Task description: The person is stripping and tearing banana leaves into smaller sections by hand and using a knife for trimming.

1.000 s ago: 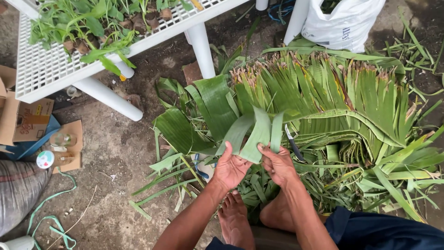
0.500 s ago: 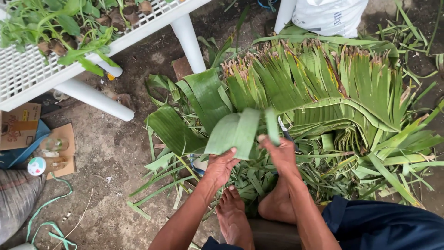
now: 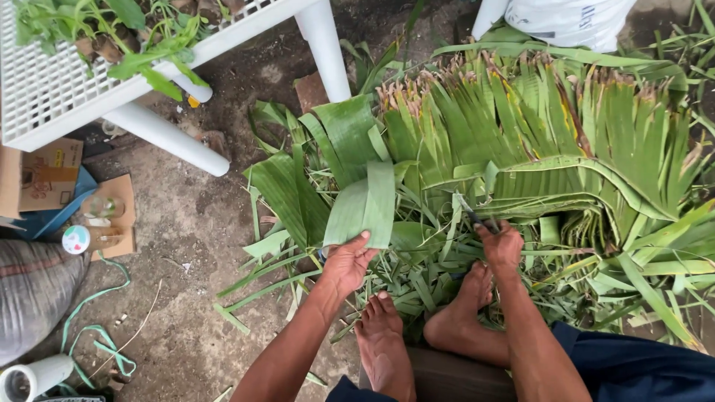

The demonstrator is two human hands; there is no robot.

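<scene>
Released by the right hand (image 3: 500,247), folded leaf strip (image 3: 363,205) stays in left hand (image 3: 346,264).

Bare grey dirt floor (image 3: 186,223) in flat daylight, white slatted plastic table (image 3: 45,89) with potted greenery at ten o'clock, cardboard boxes (image 3: 45,175) at nine o'clock, white sack (image 3: 573,18) at one o'clock

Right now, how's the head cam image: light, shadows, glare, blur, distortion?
Head view: soft, even daylight, no hard shadows and no glare on the leaves. Left hand holding the folded leaf strip is sharp; right hand and the dark tool it grips are only slightly soft. White table leg leans outward, which suggests wide-angle stretch toward the frame edges.
</scene>
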